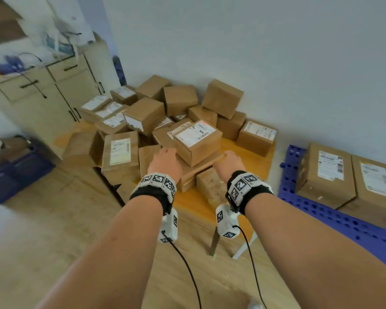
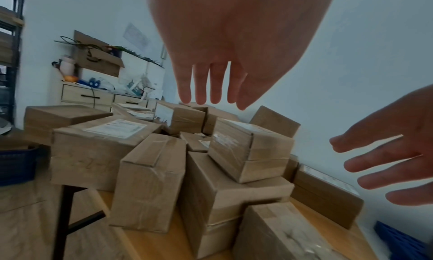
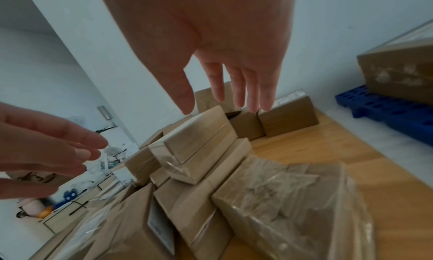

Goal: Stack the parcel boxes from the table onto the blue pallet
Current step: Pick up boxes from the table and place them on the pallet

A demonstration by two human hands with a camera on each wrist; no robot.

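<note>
Several brown parcel boxes lie heaped on a wooden table (image 1: 257,161). A labelled box (image 1: 196,141) sits tilted on top of a flatter box (image 1: 201,169) at the near side of the heap. My left hand (image 1: 165,160) and right hand (image 1: 228,161) reach out on either side of it, fingers straight and spread, touching nothing. In the left wrist view the labelled box (image 2: 250,151) lies below my left fingers (image 2: 201,90); in the right wrist view the same box (image 3: 199,145) lies under my right fingers (image 3: 236,90). The blue pallet (image 1: 334,217) at right carries two large boxes (image 1: 328,175).
A beige cabinet (image 1: 51,101) with clutter on top stands left of the table. A dark blue crate (image 1: 16,172) sits on the floor at far left. A white wall runs behind the heap. The table's black leg (image 2: 63,219) stands at its near left corner.
</note>
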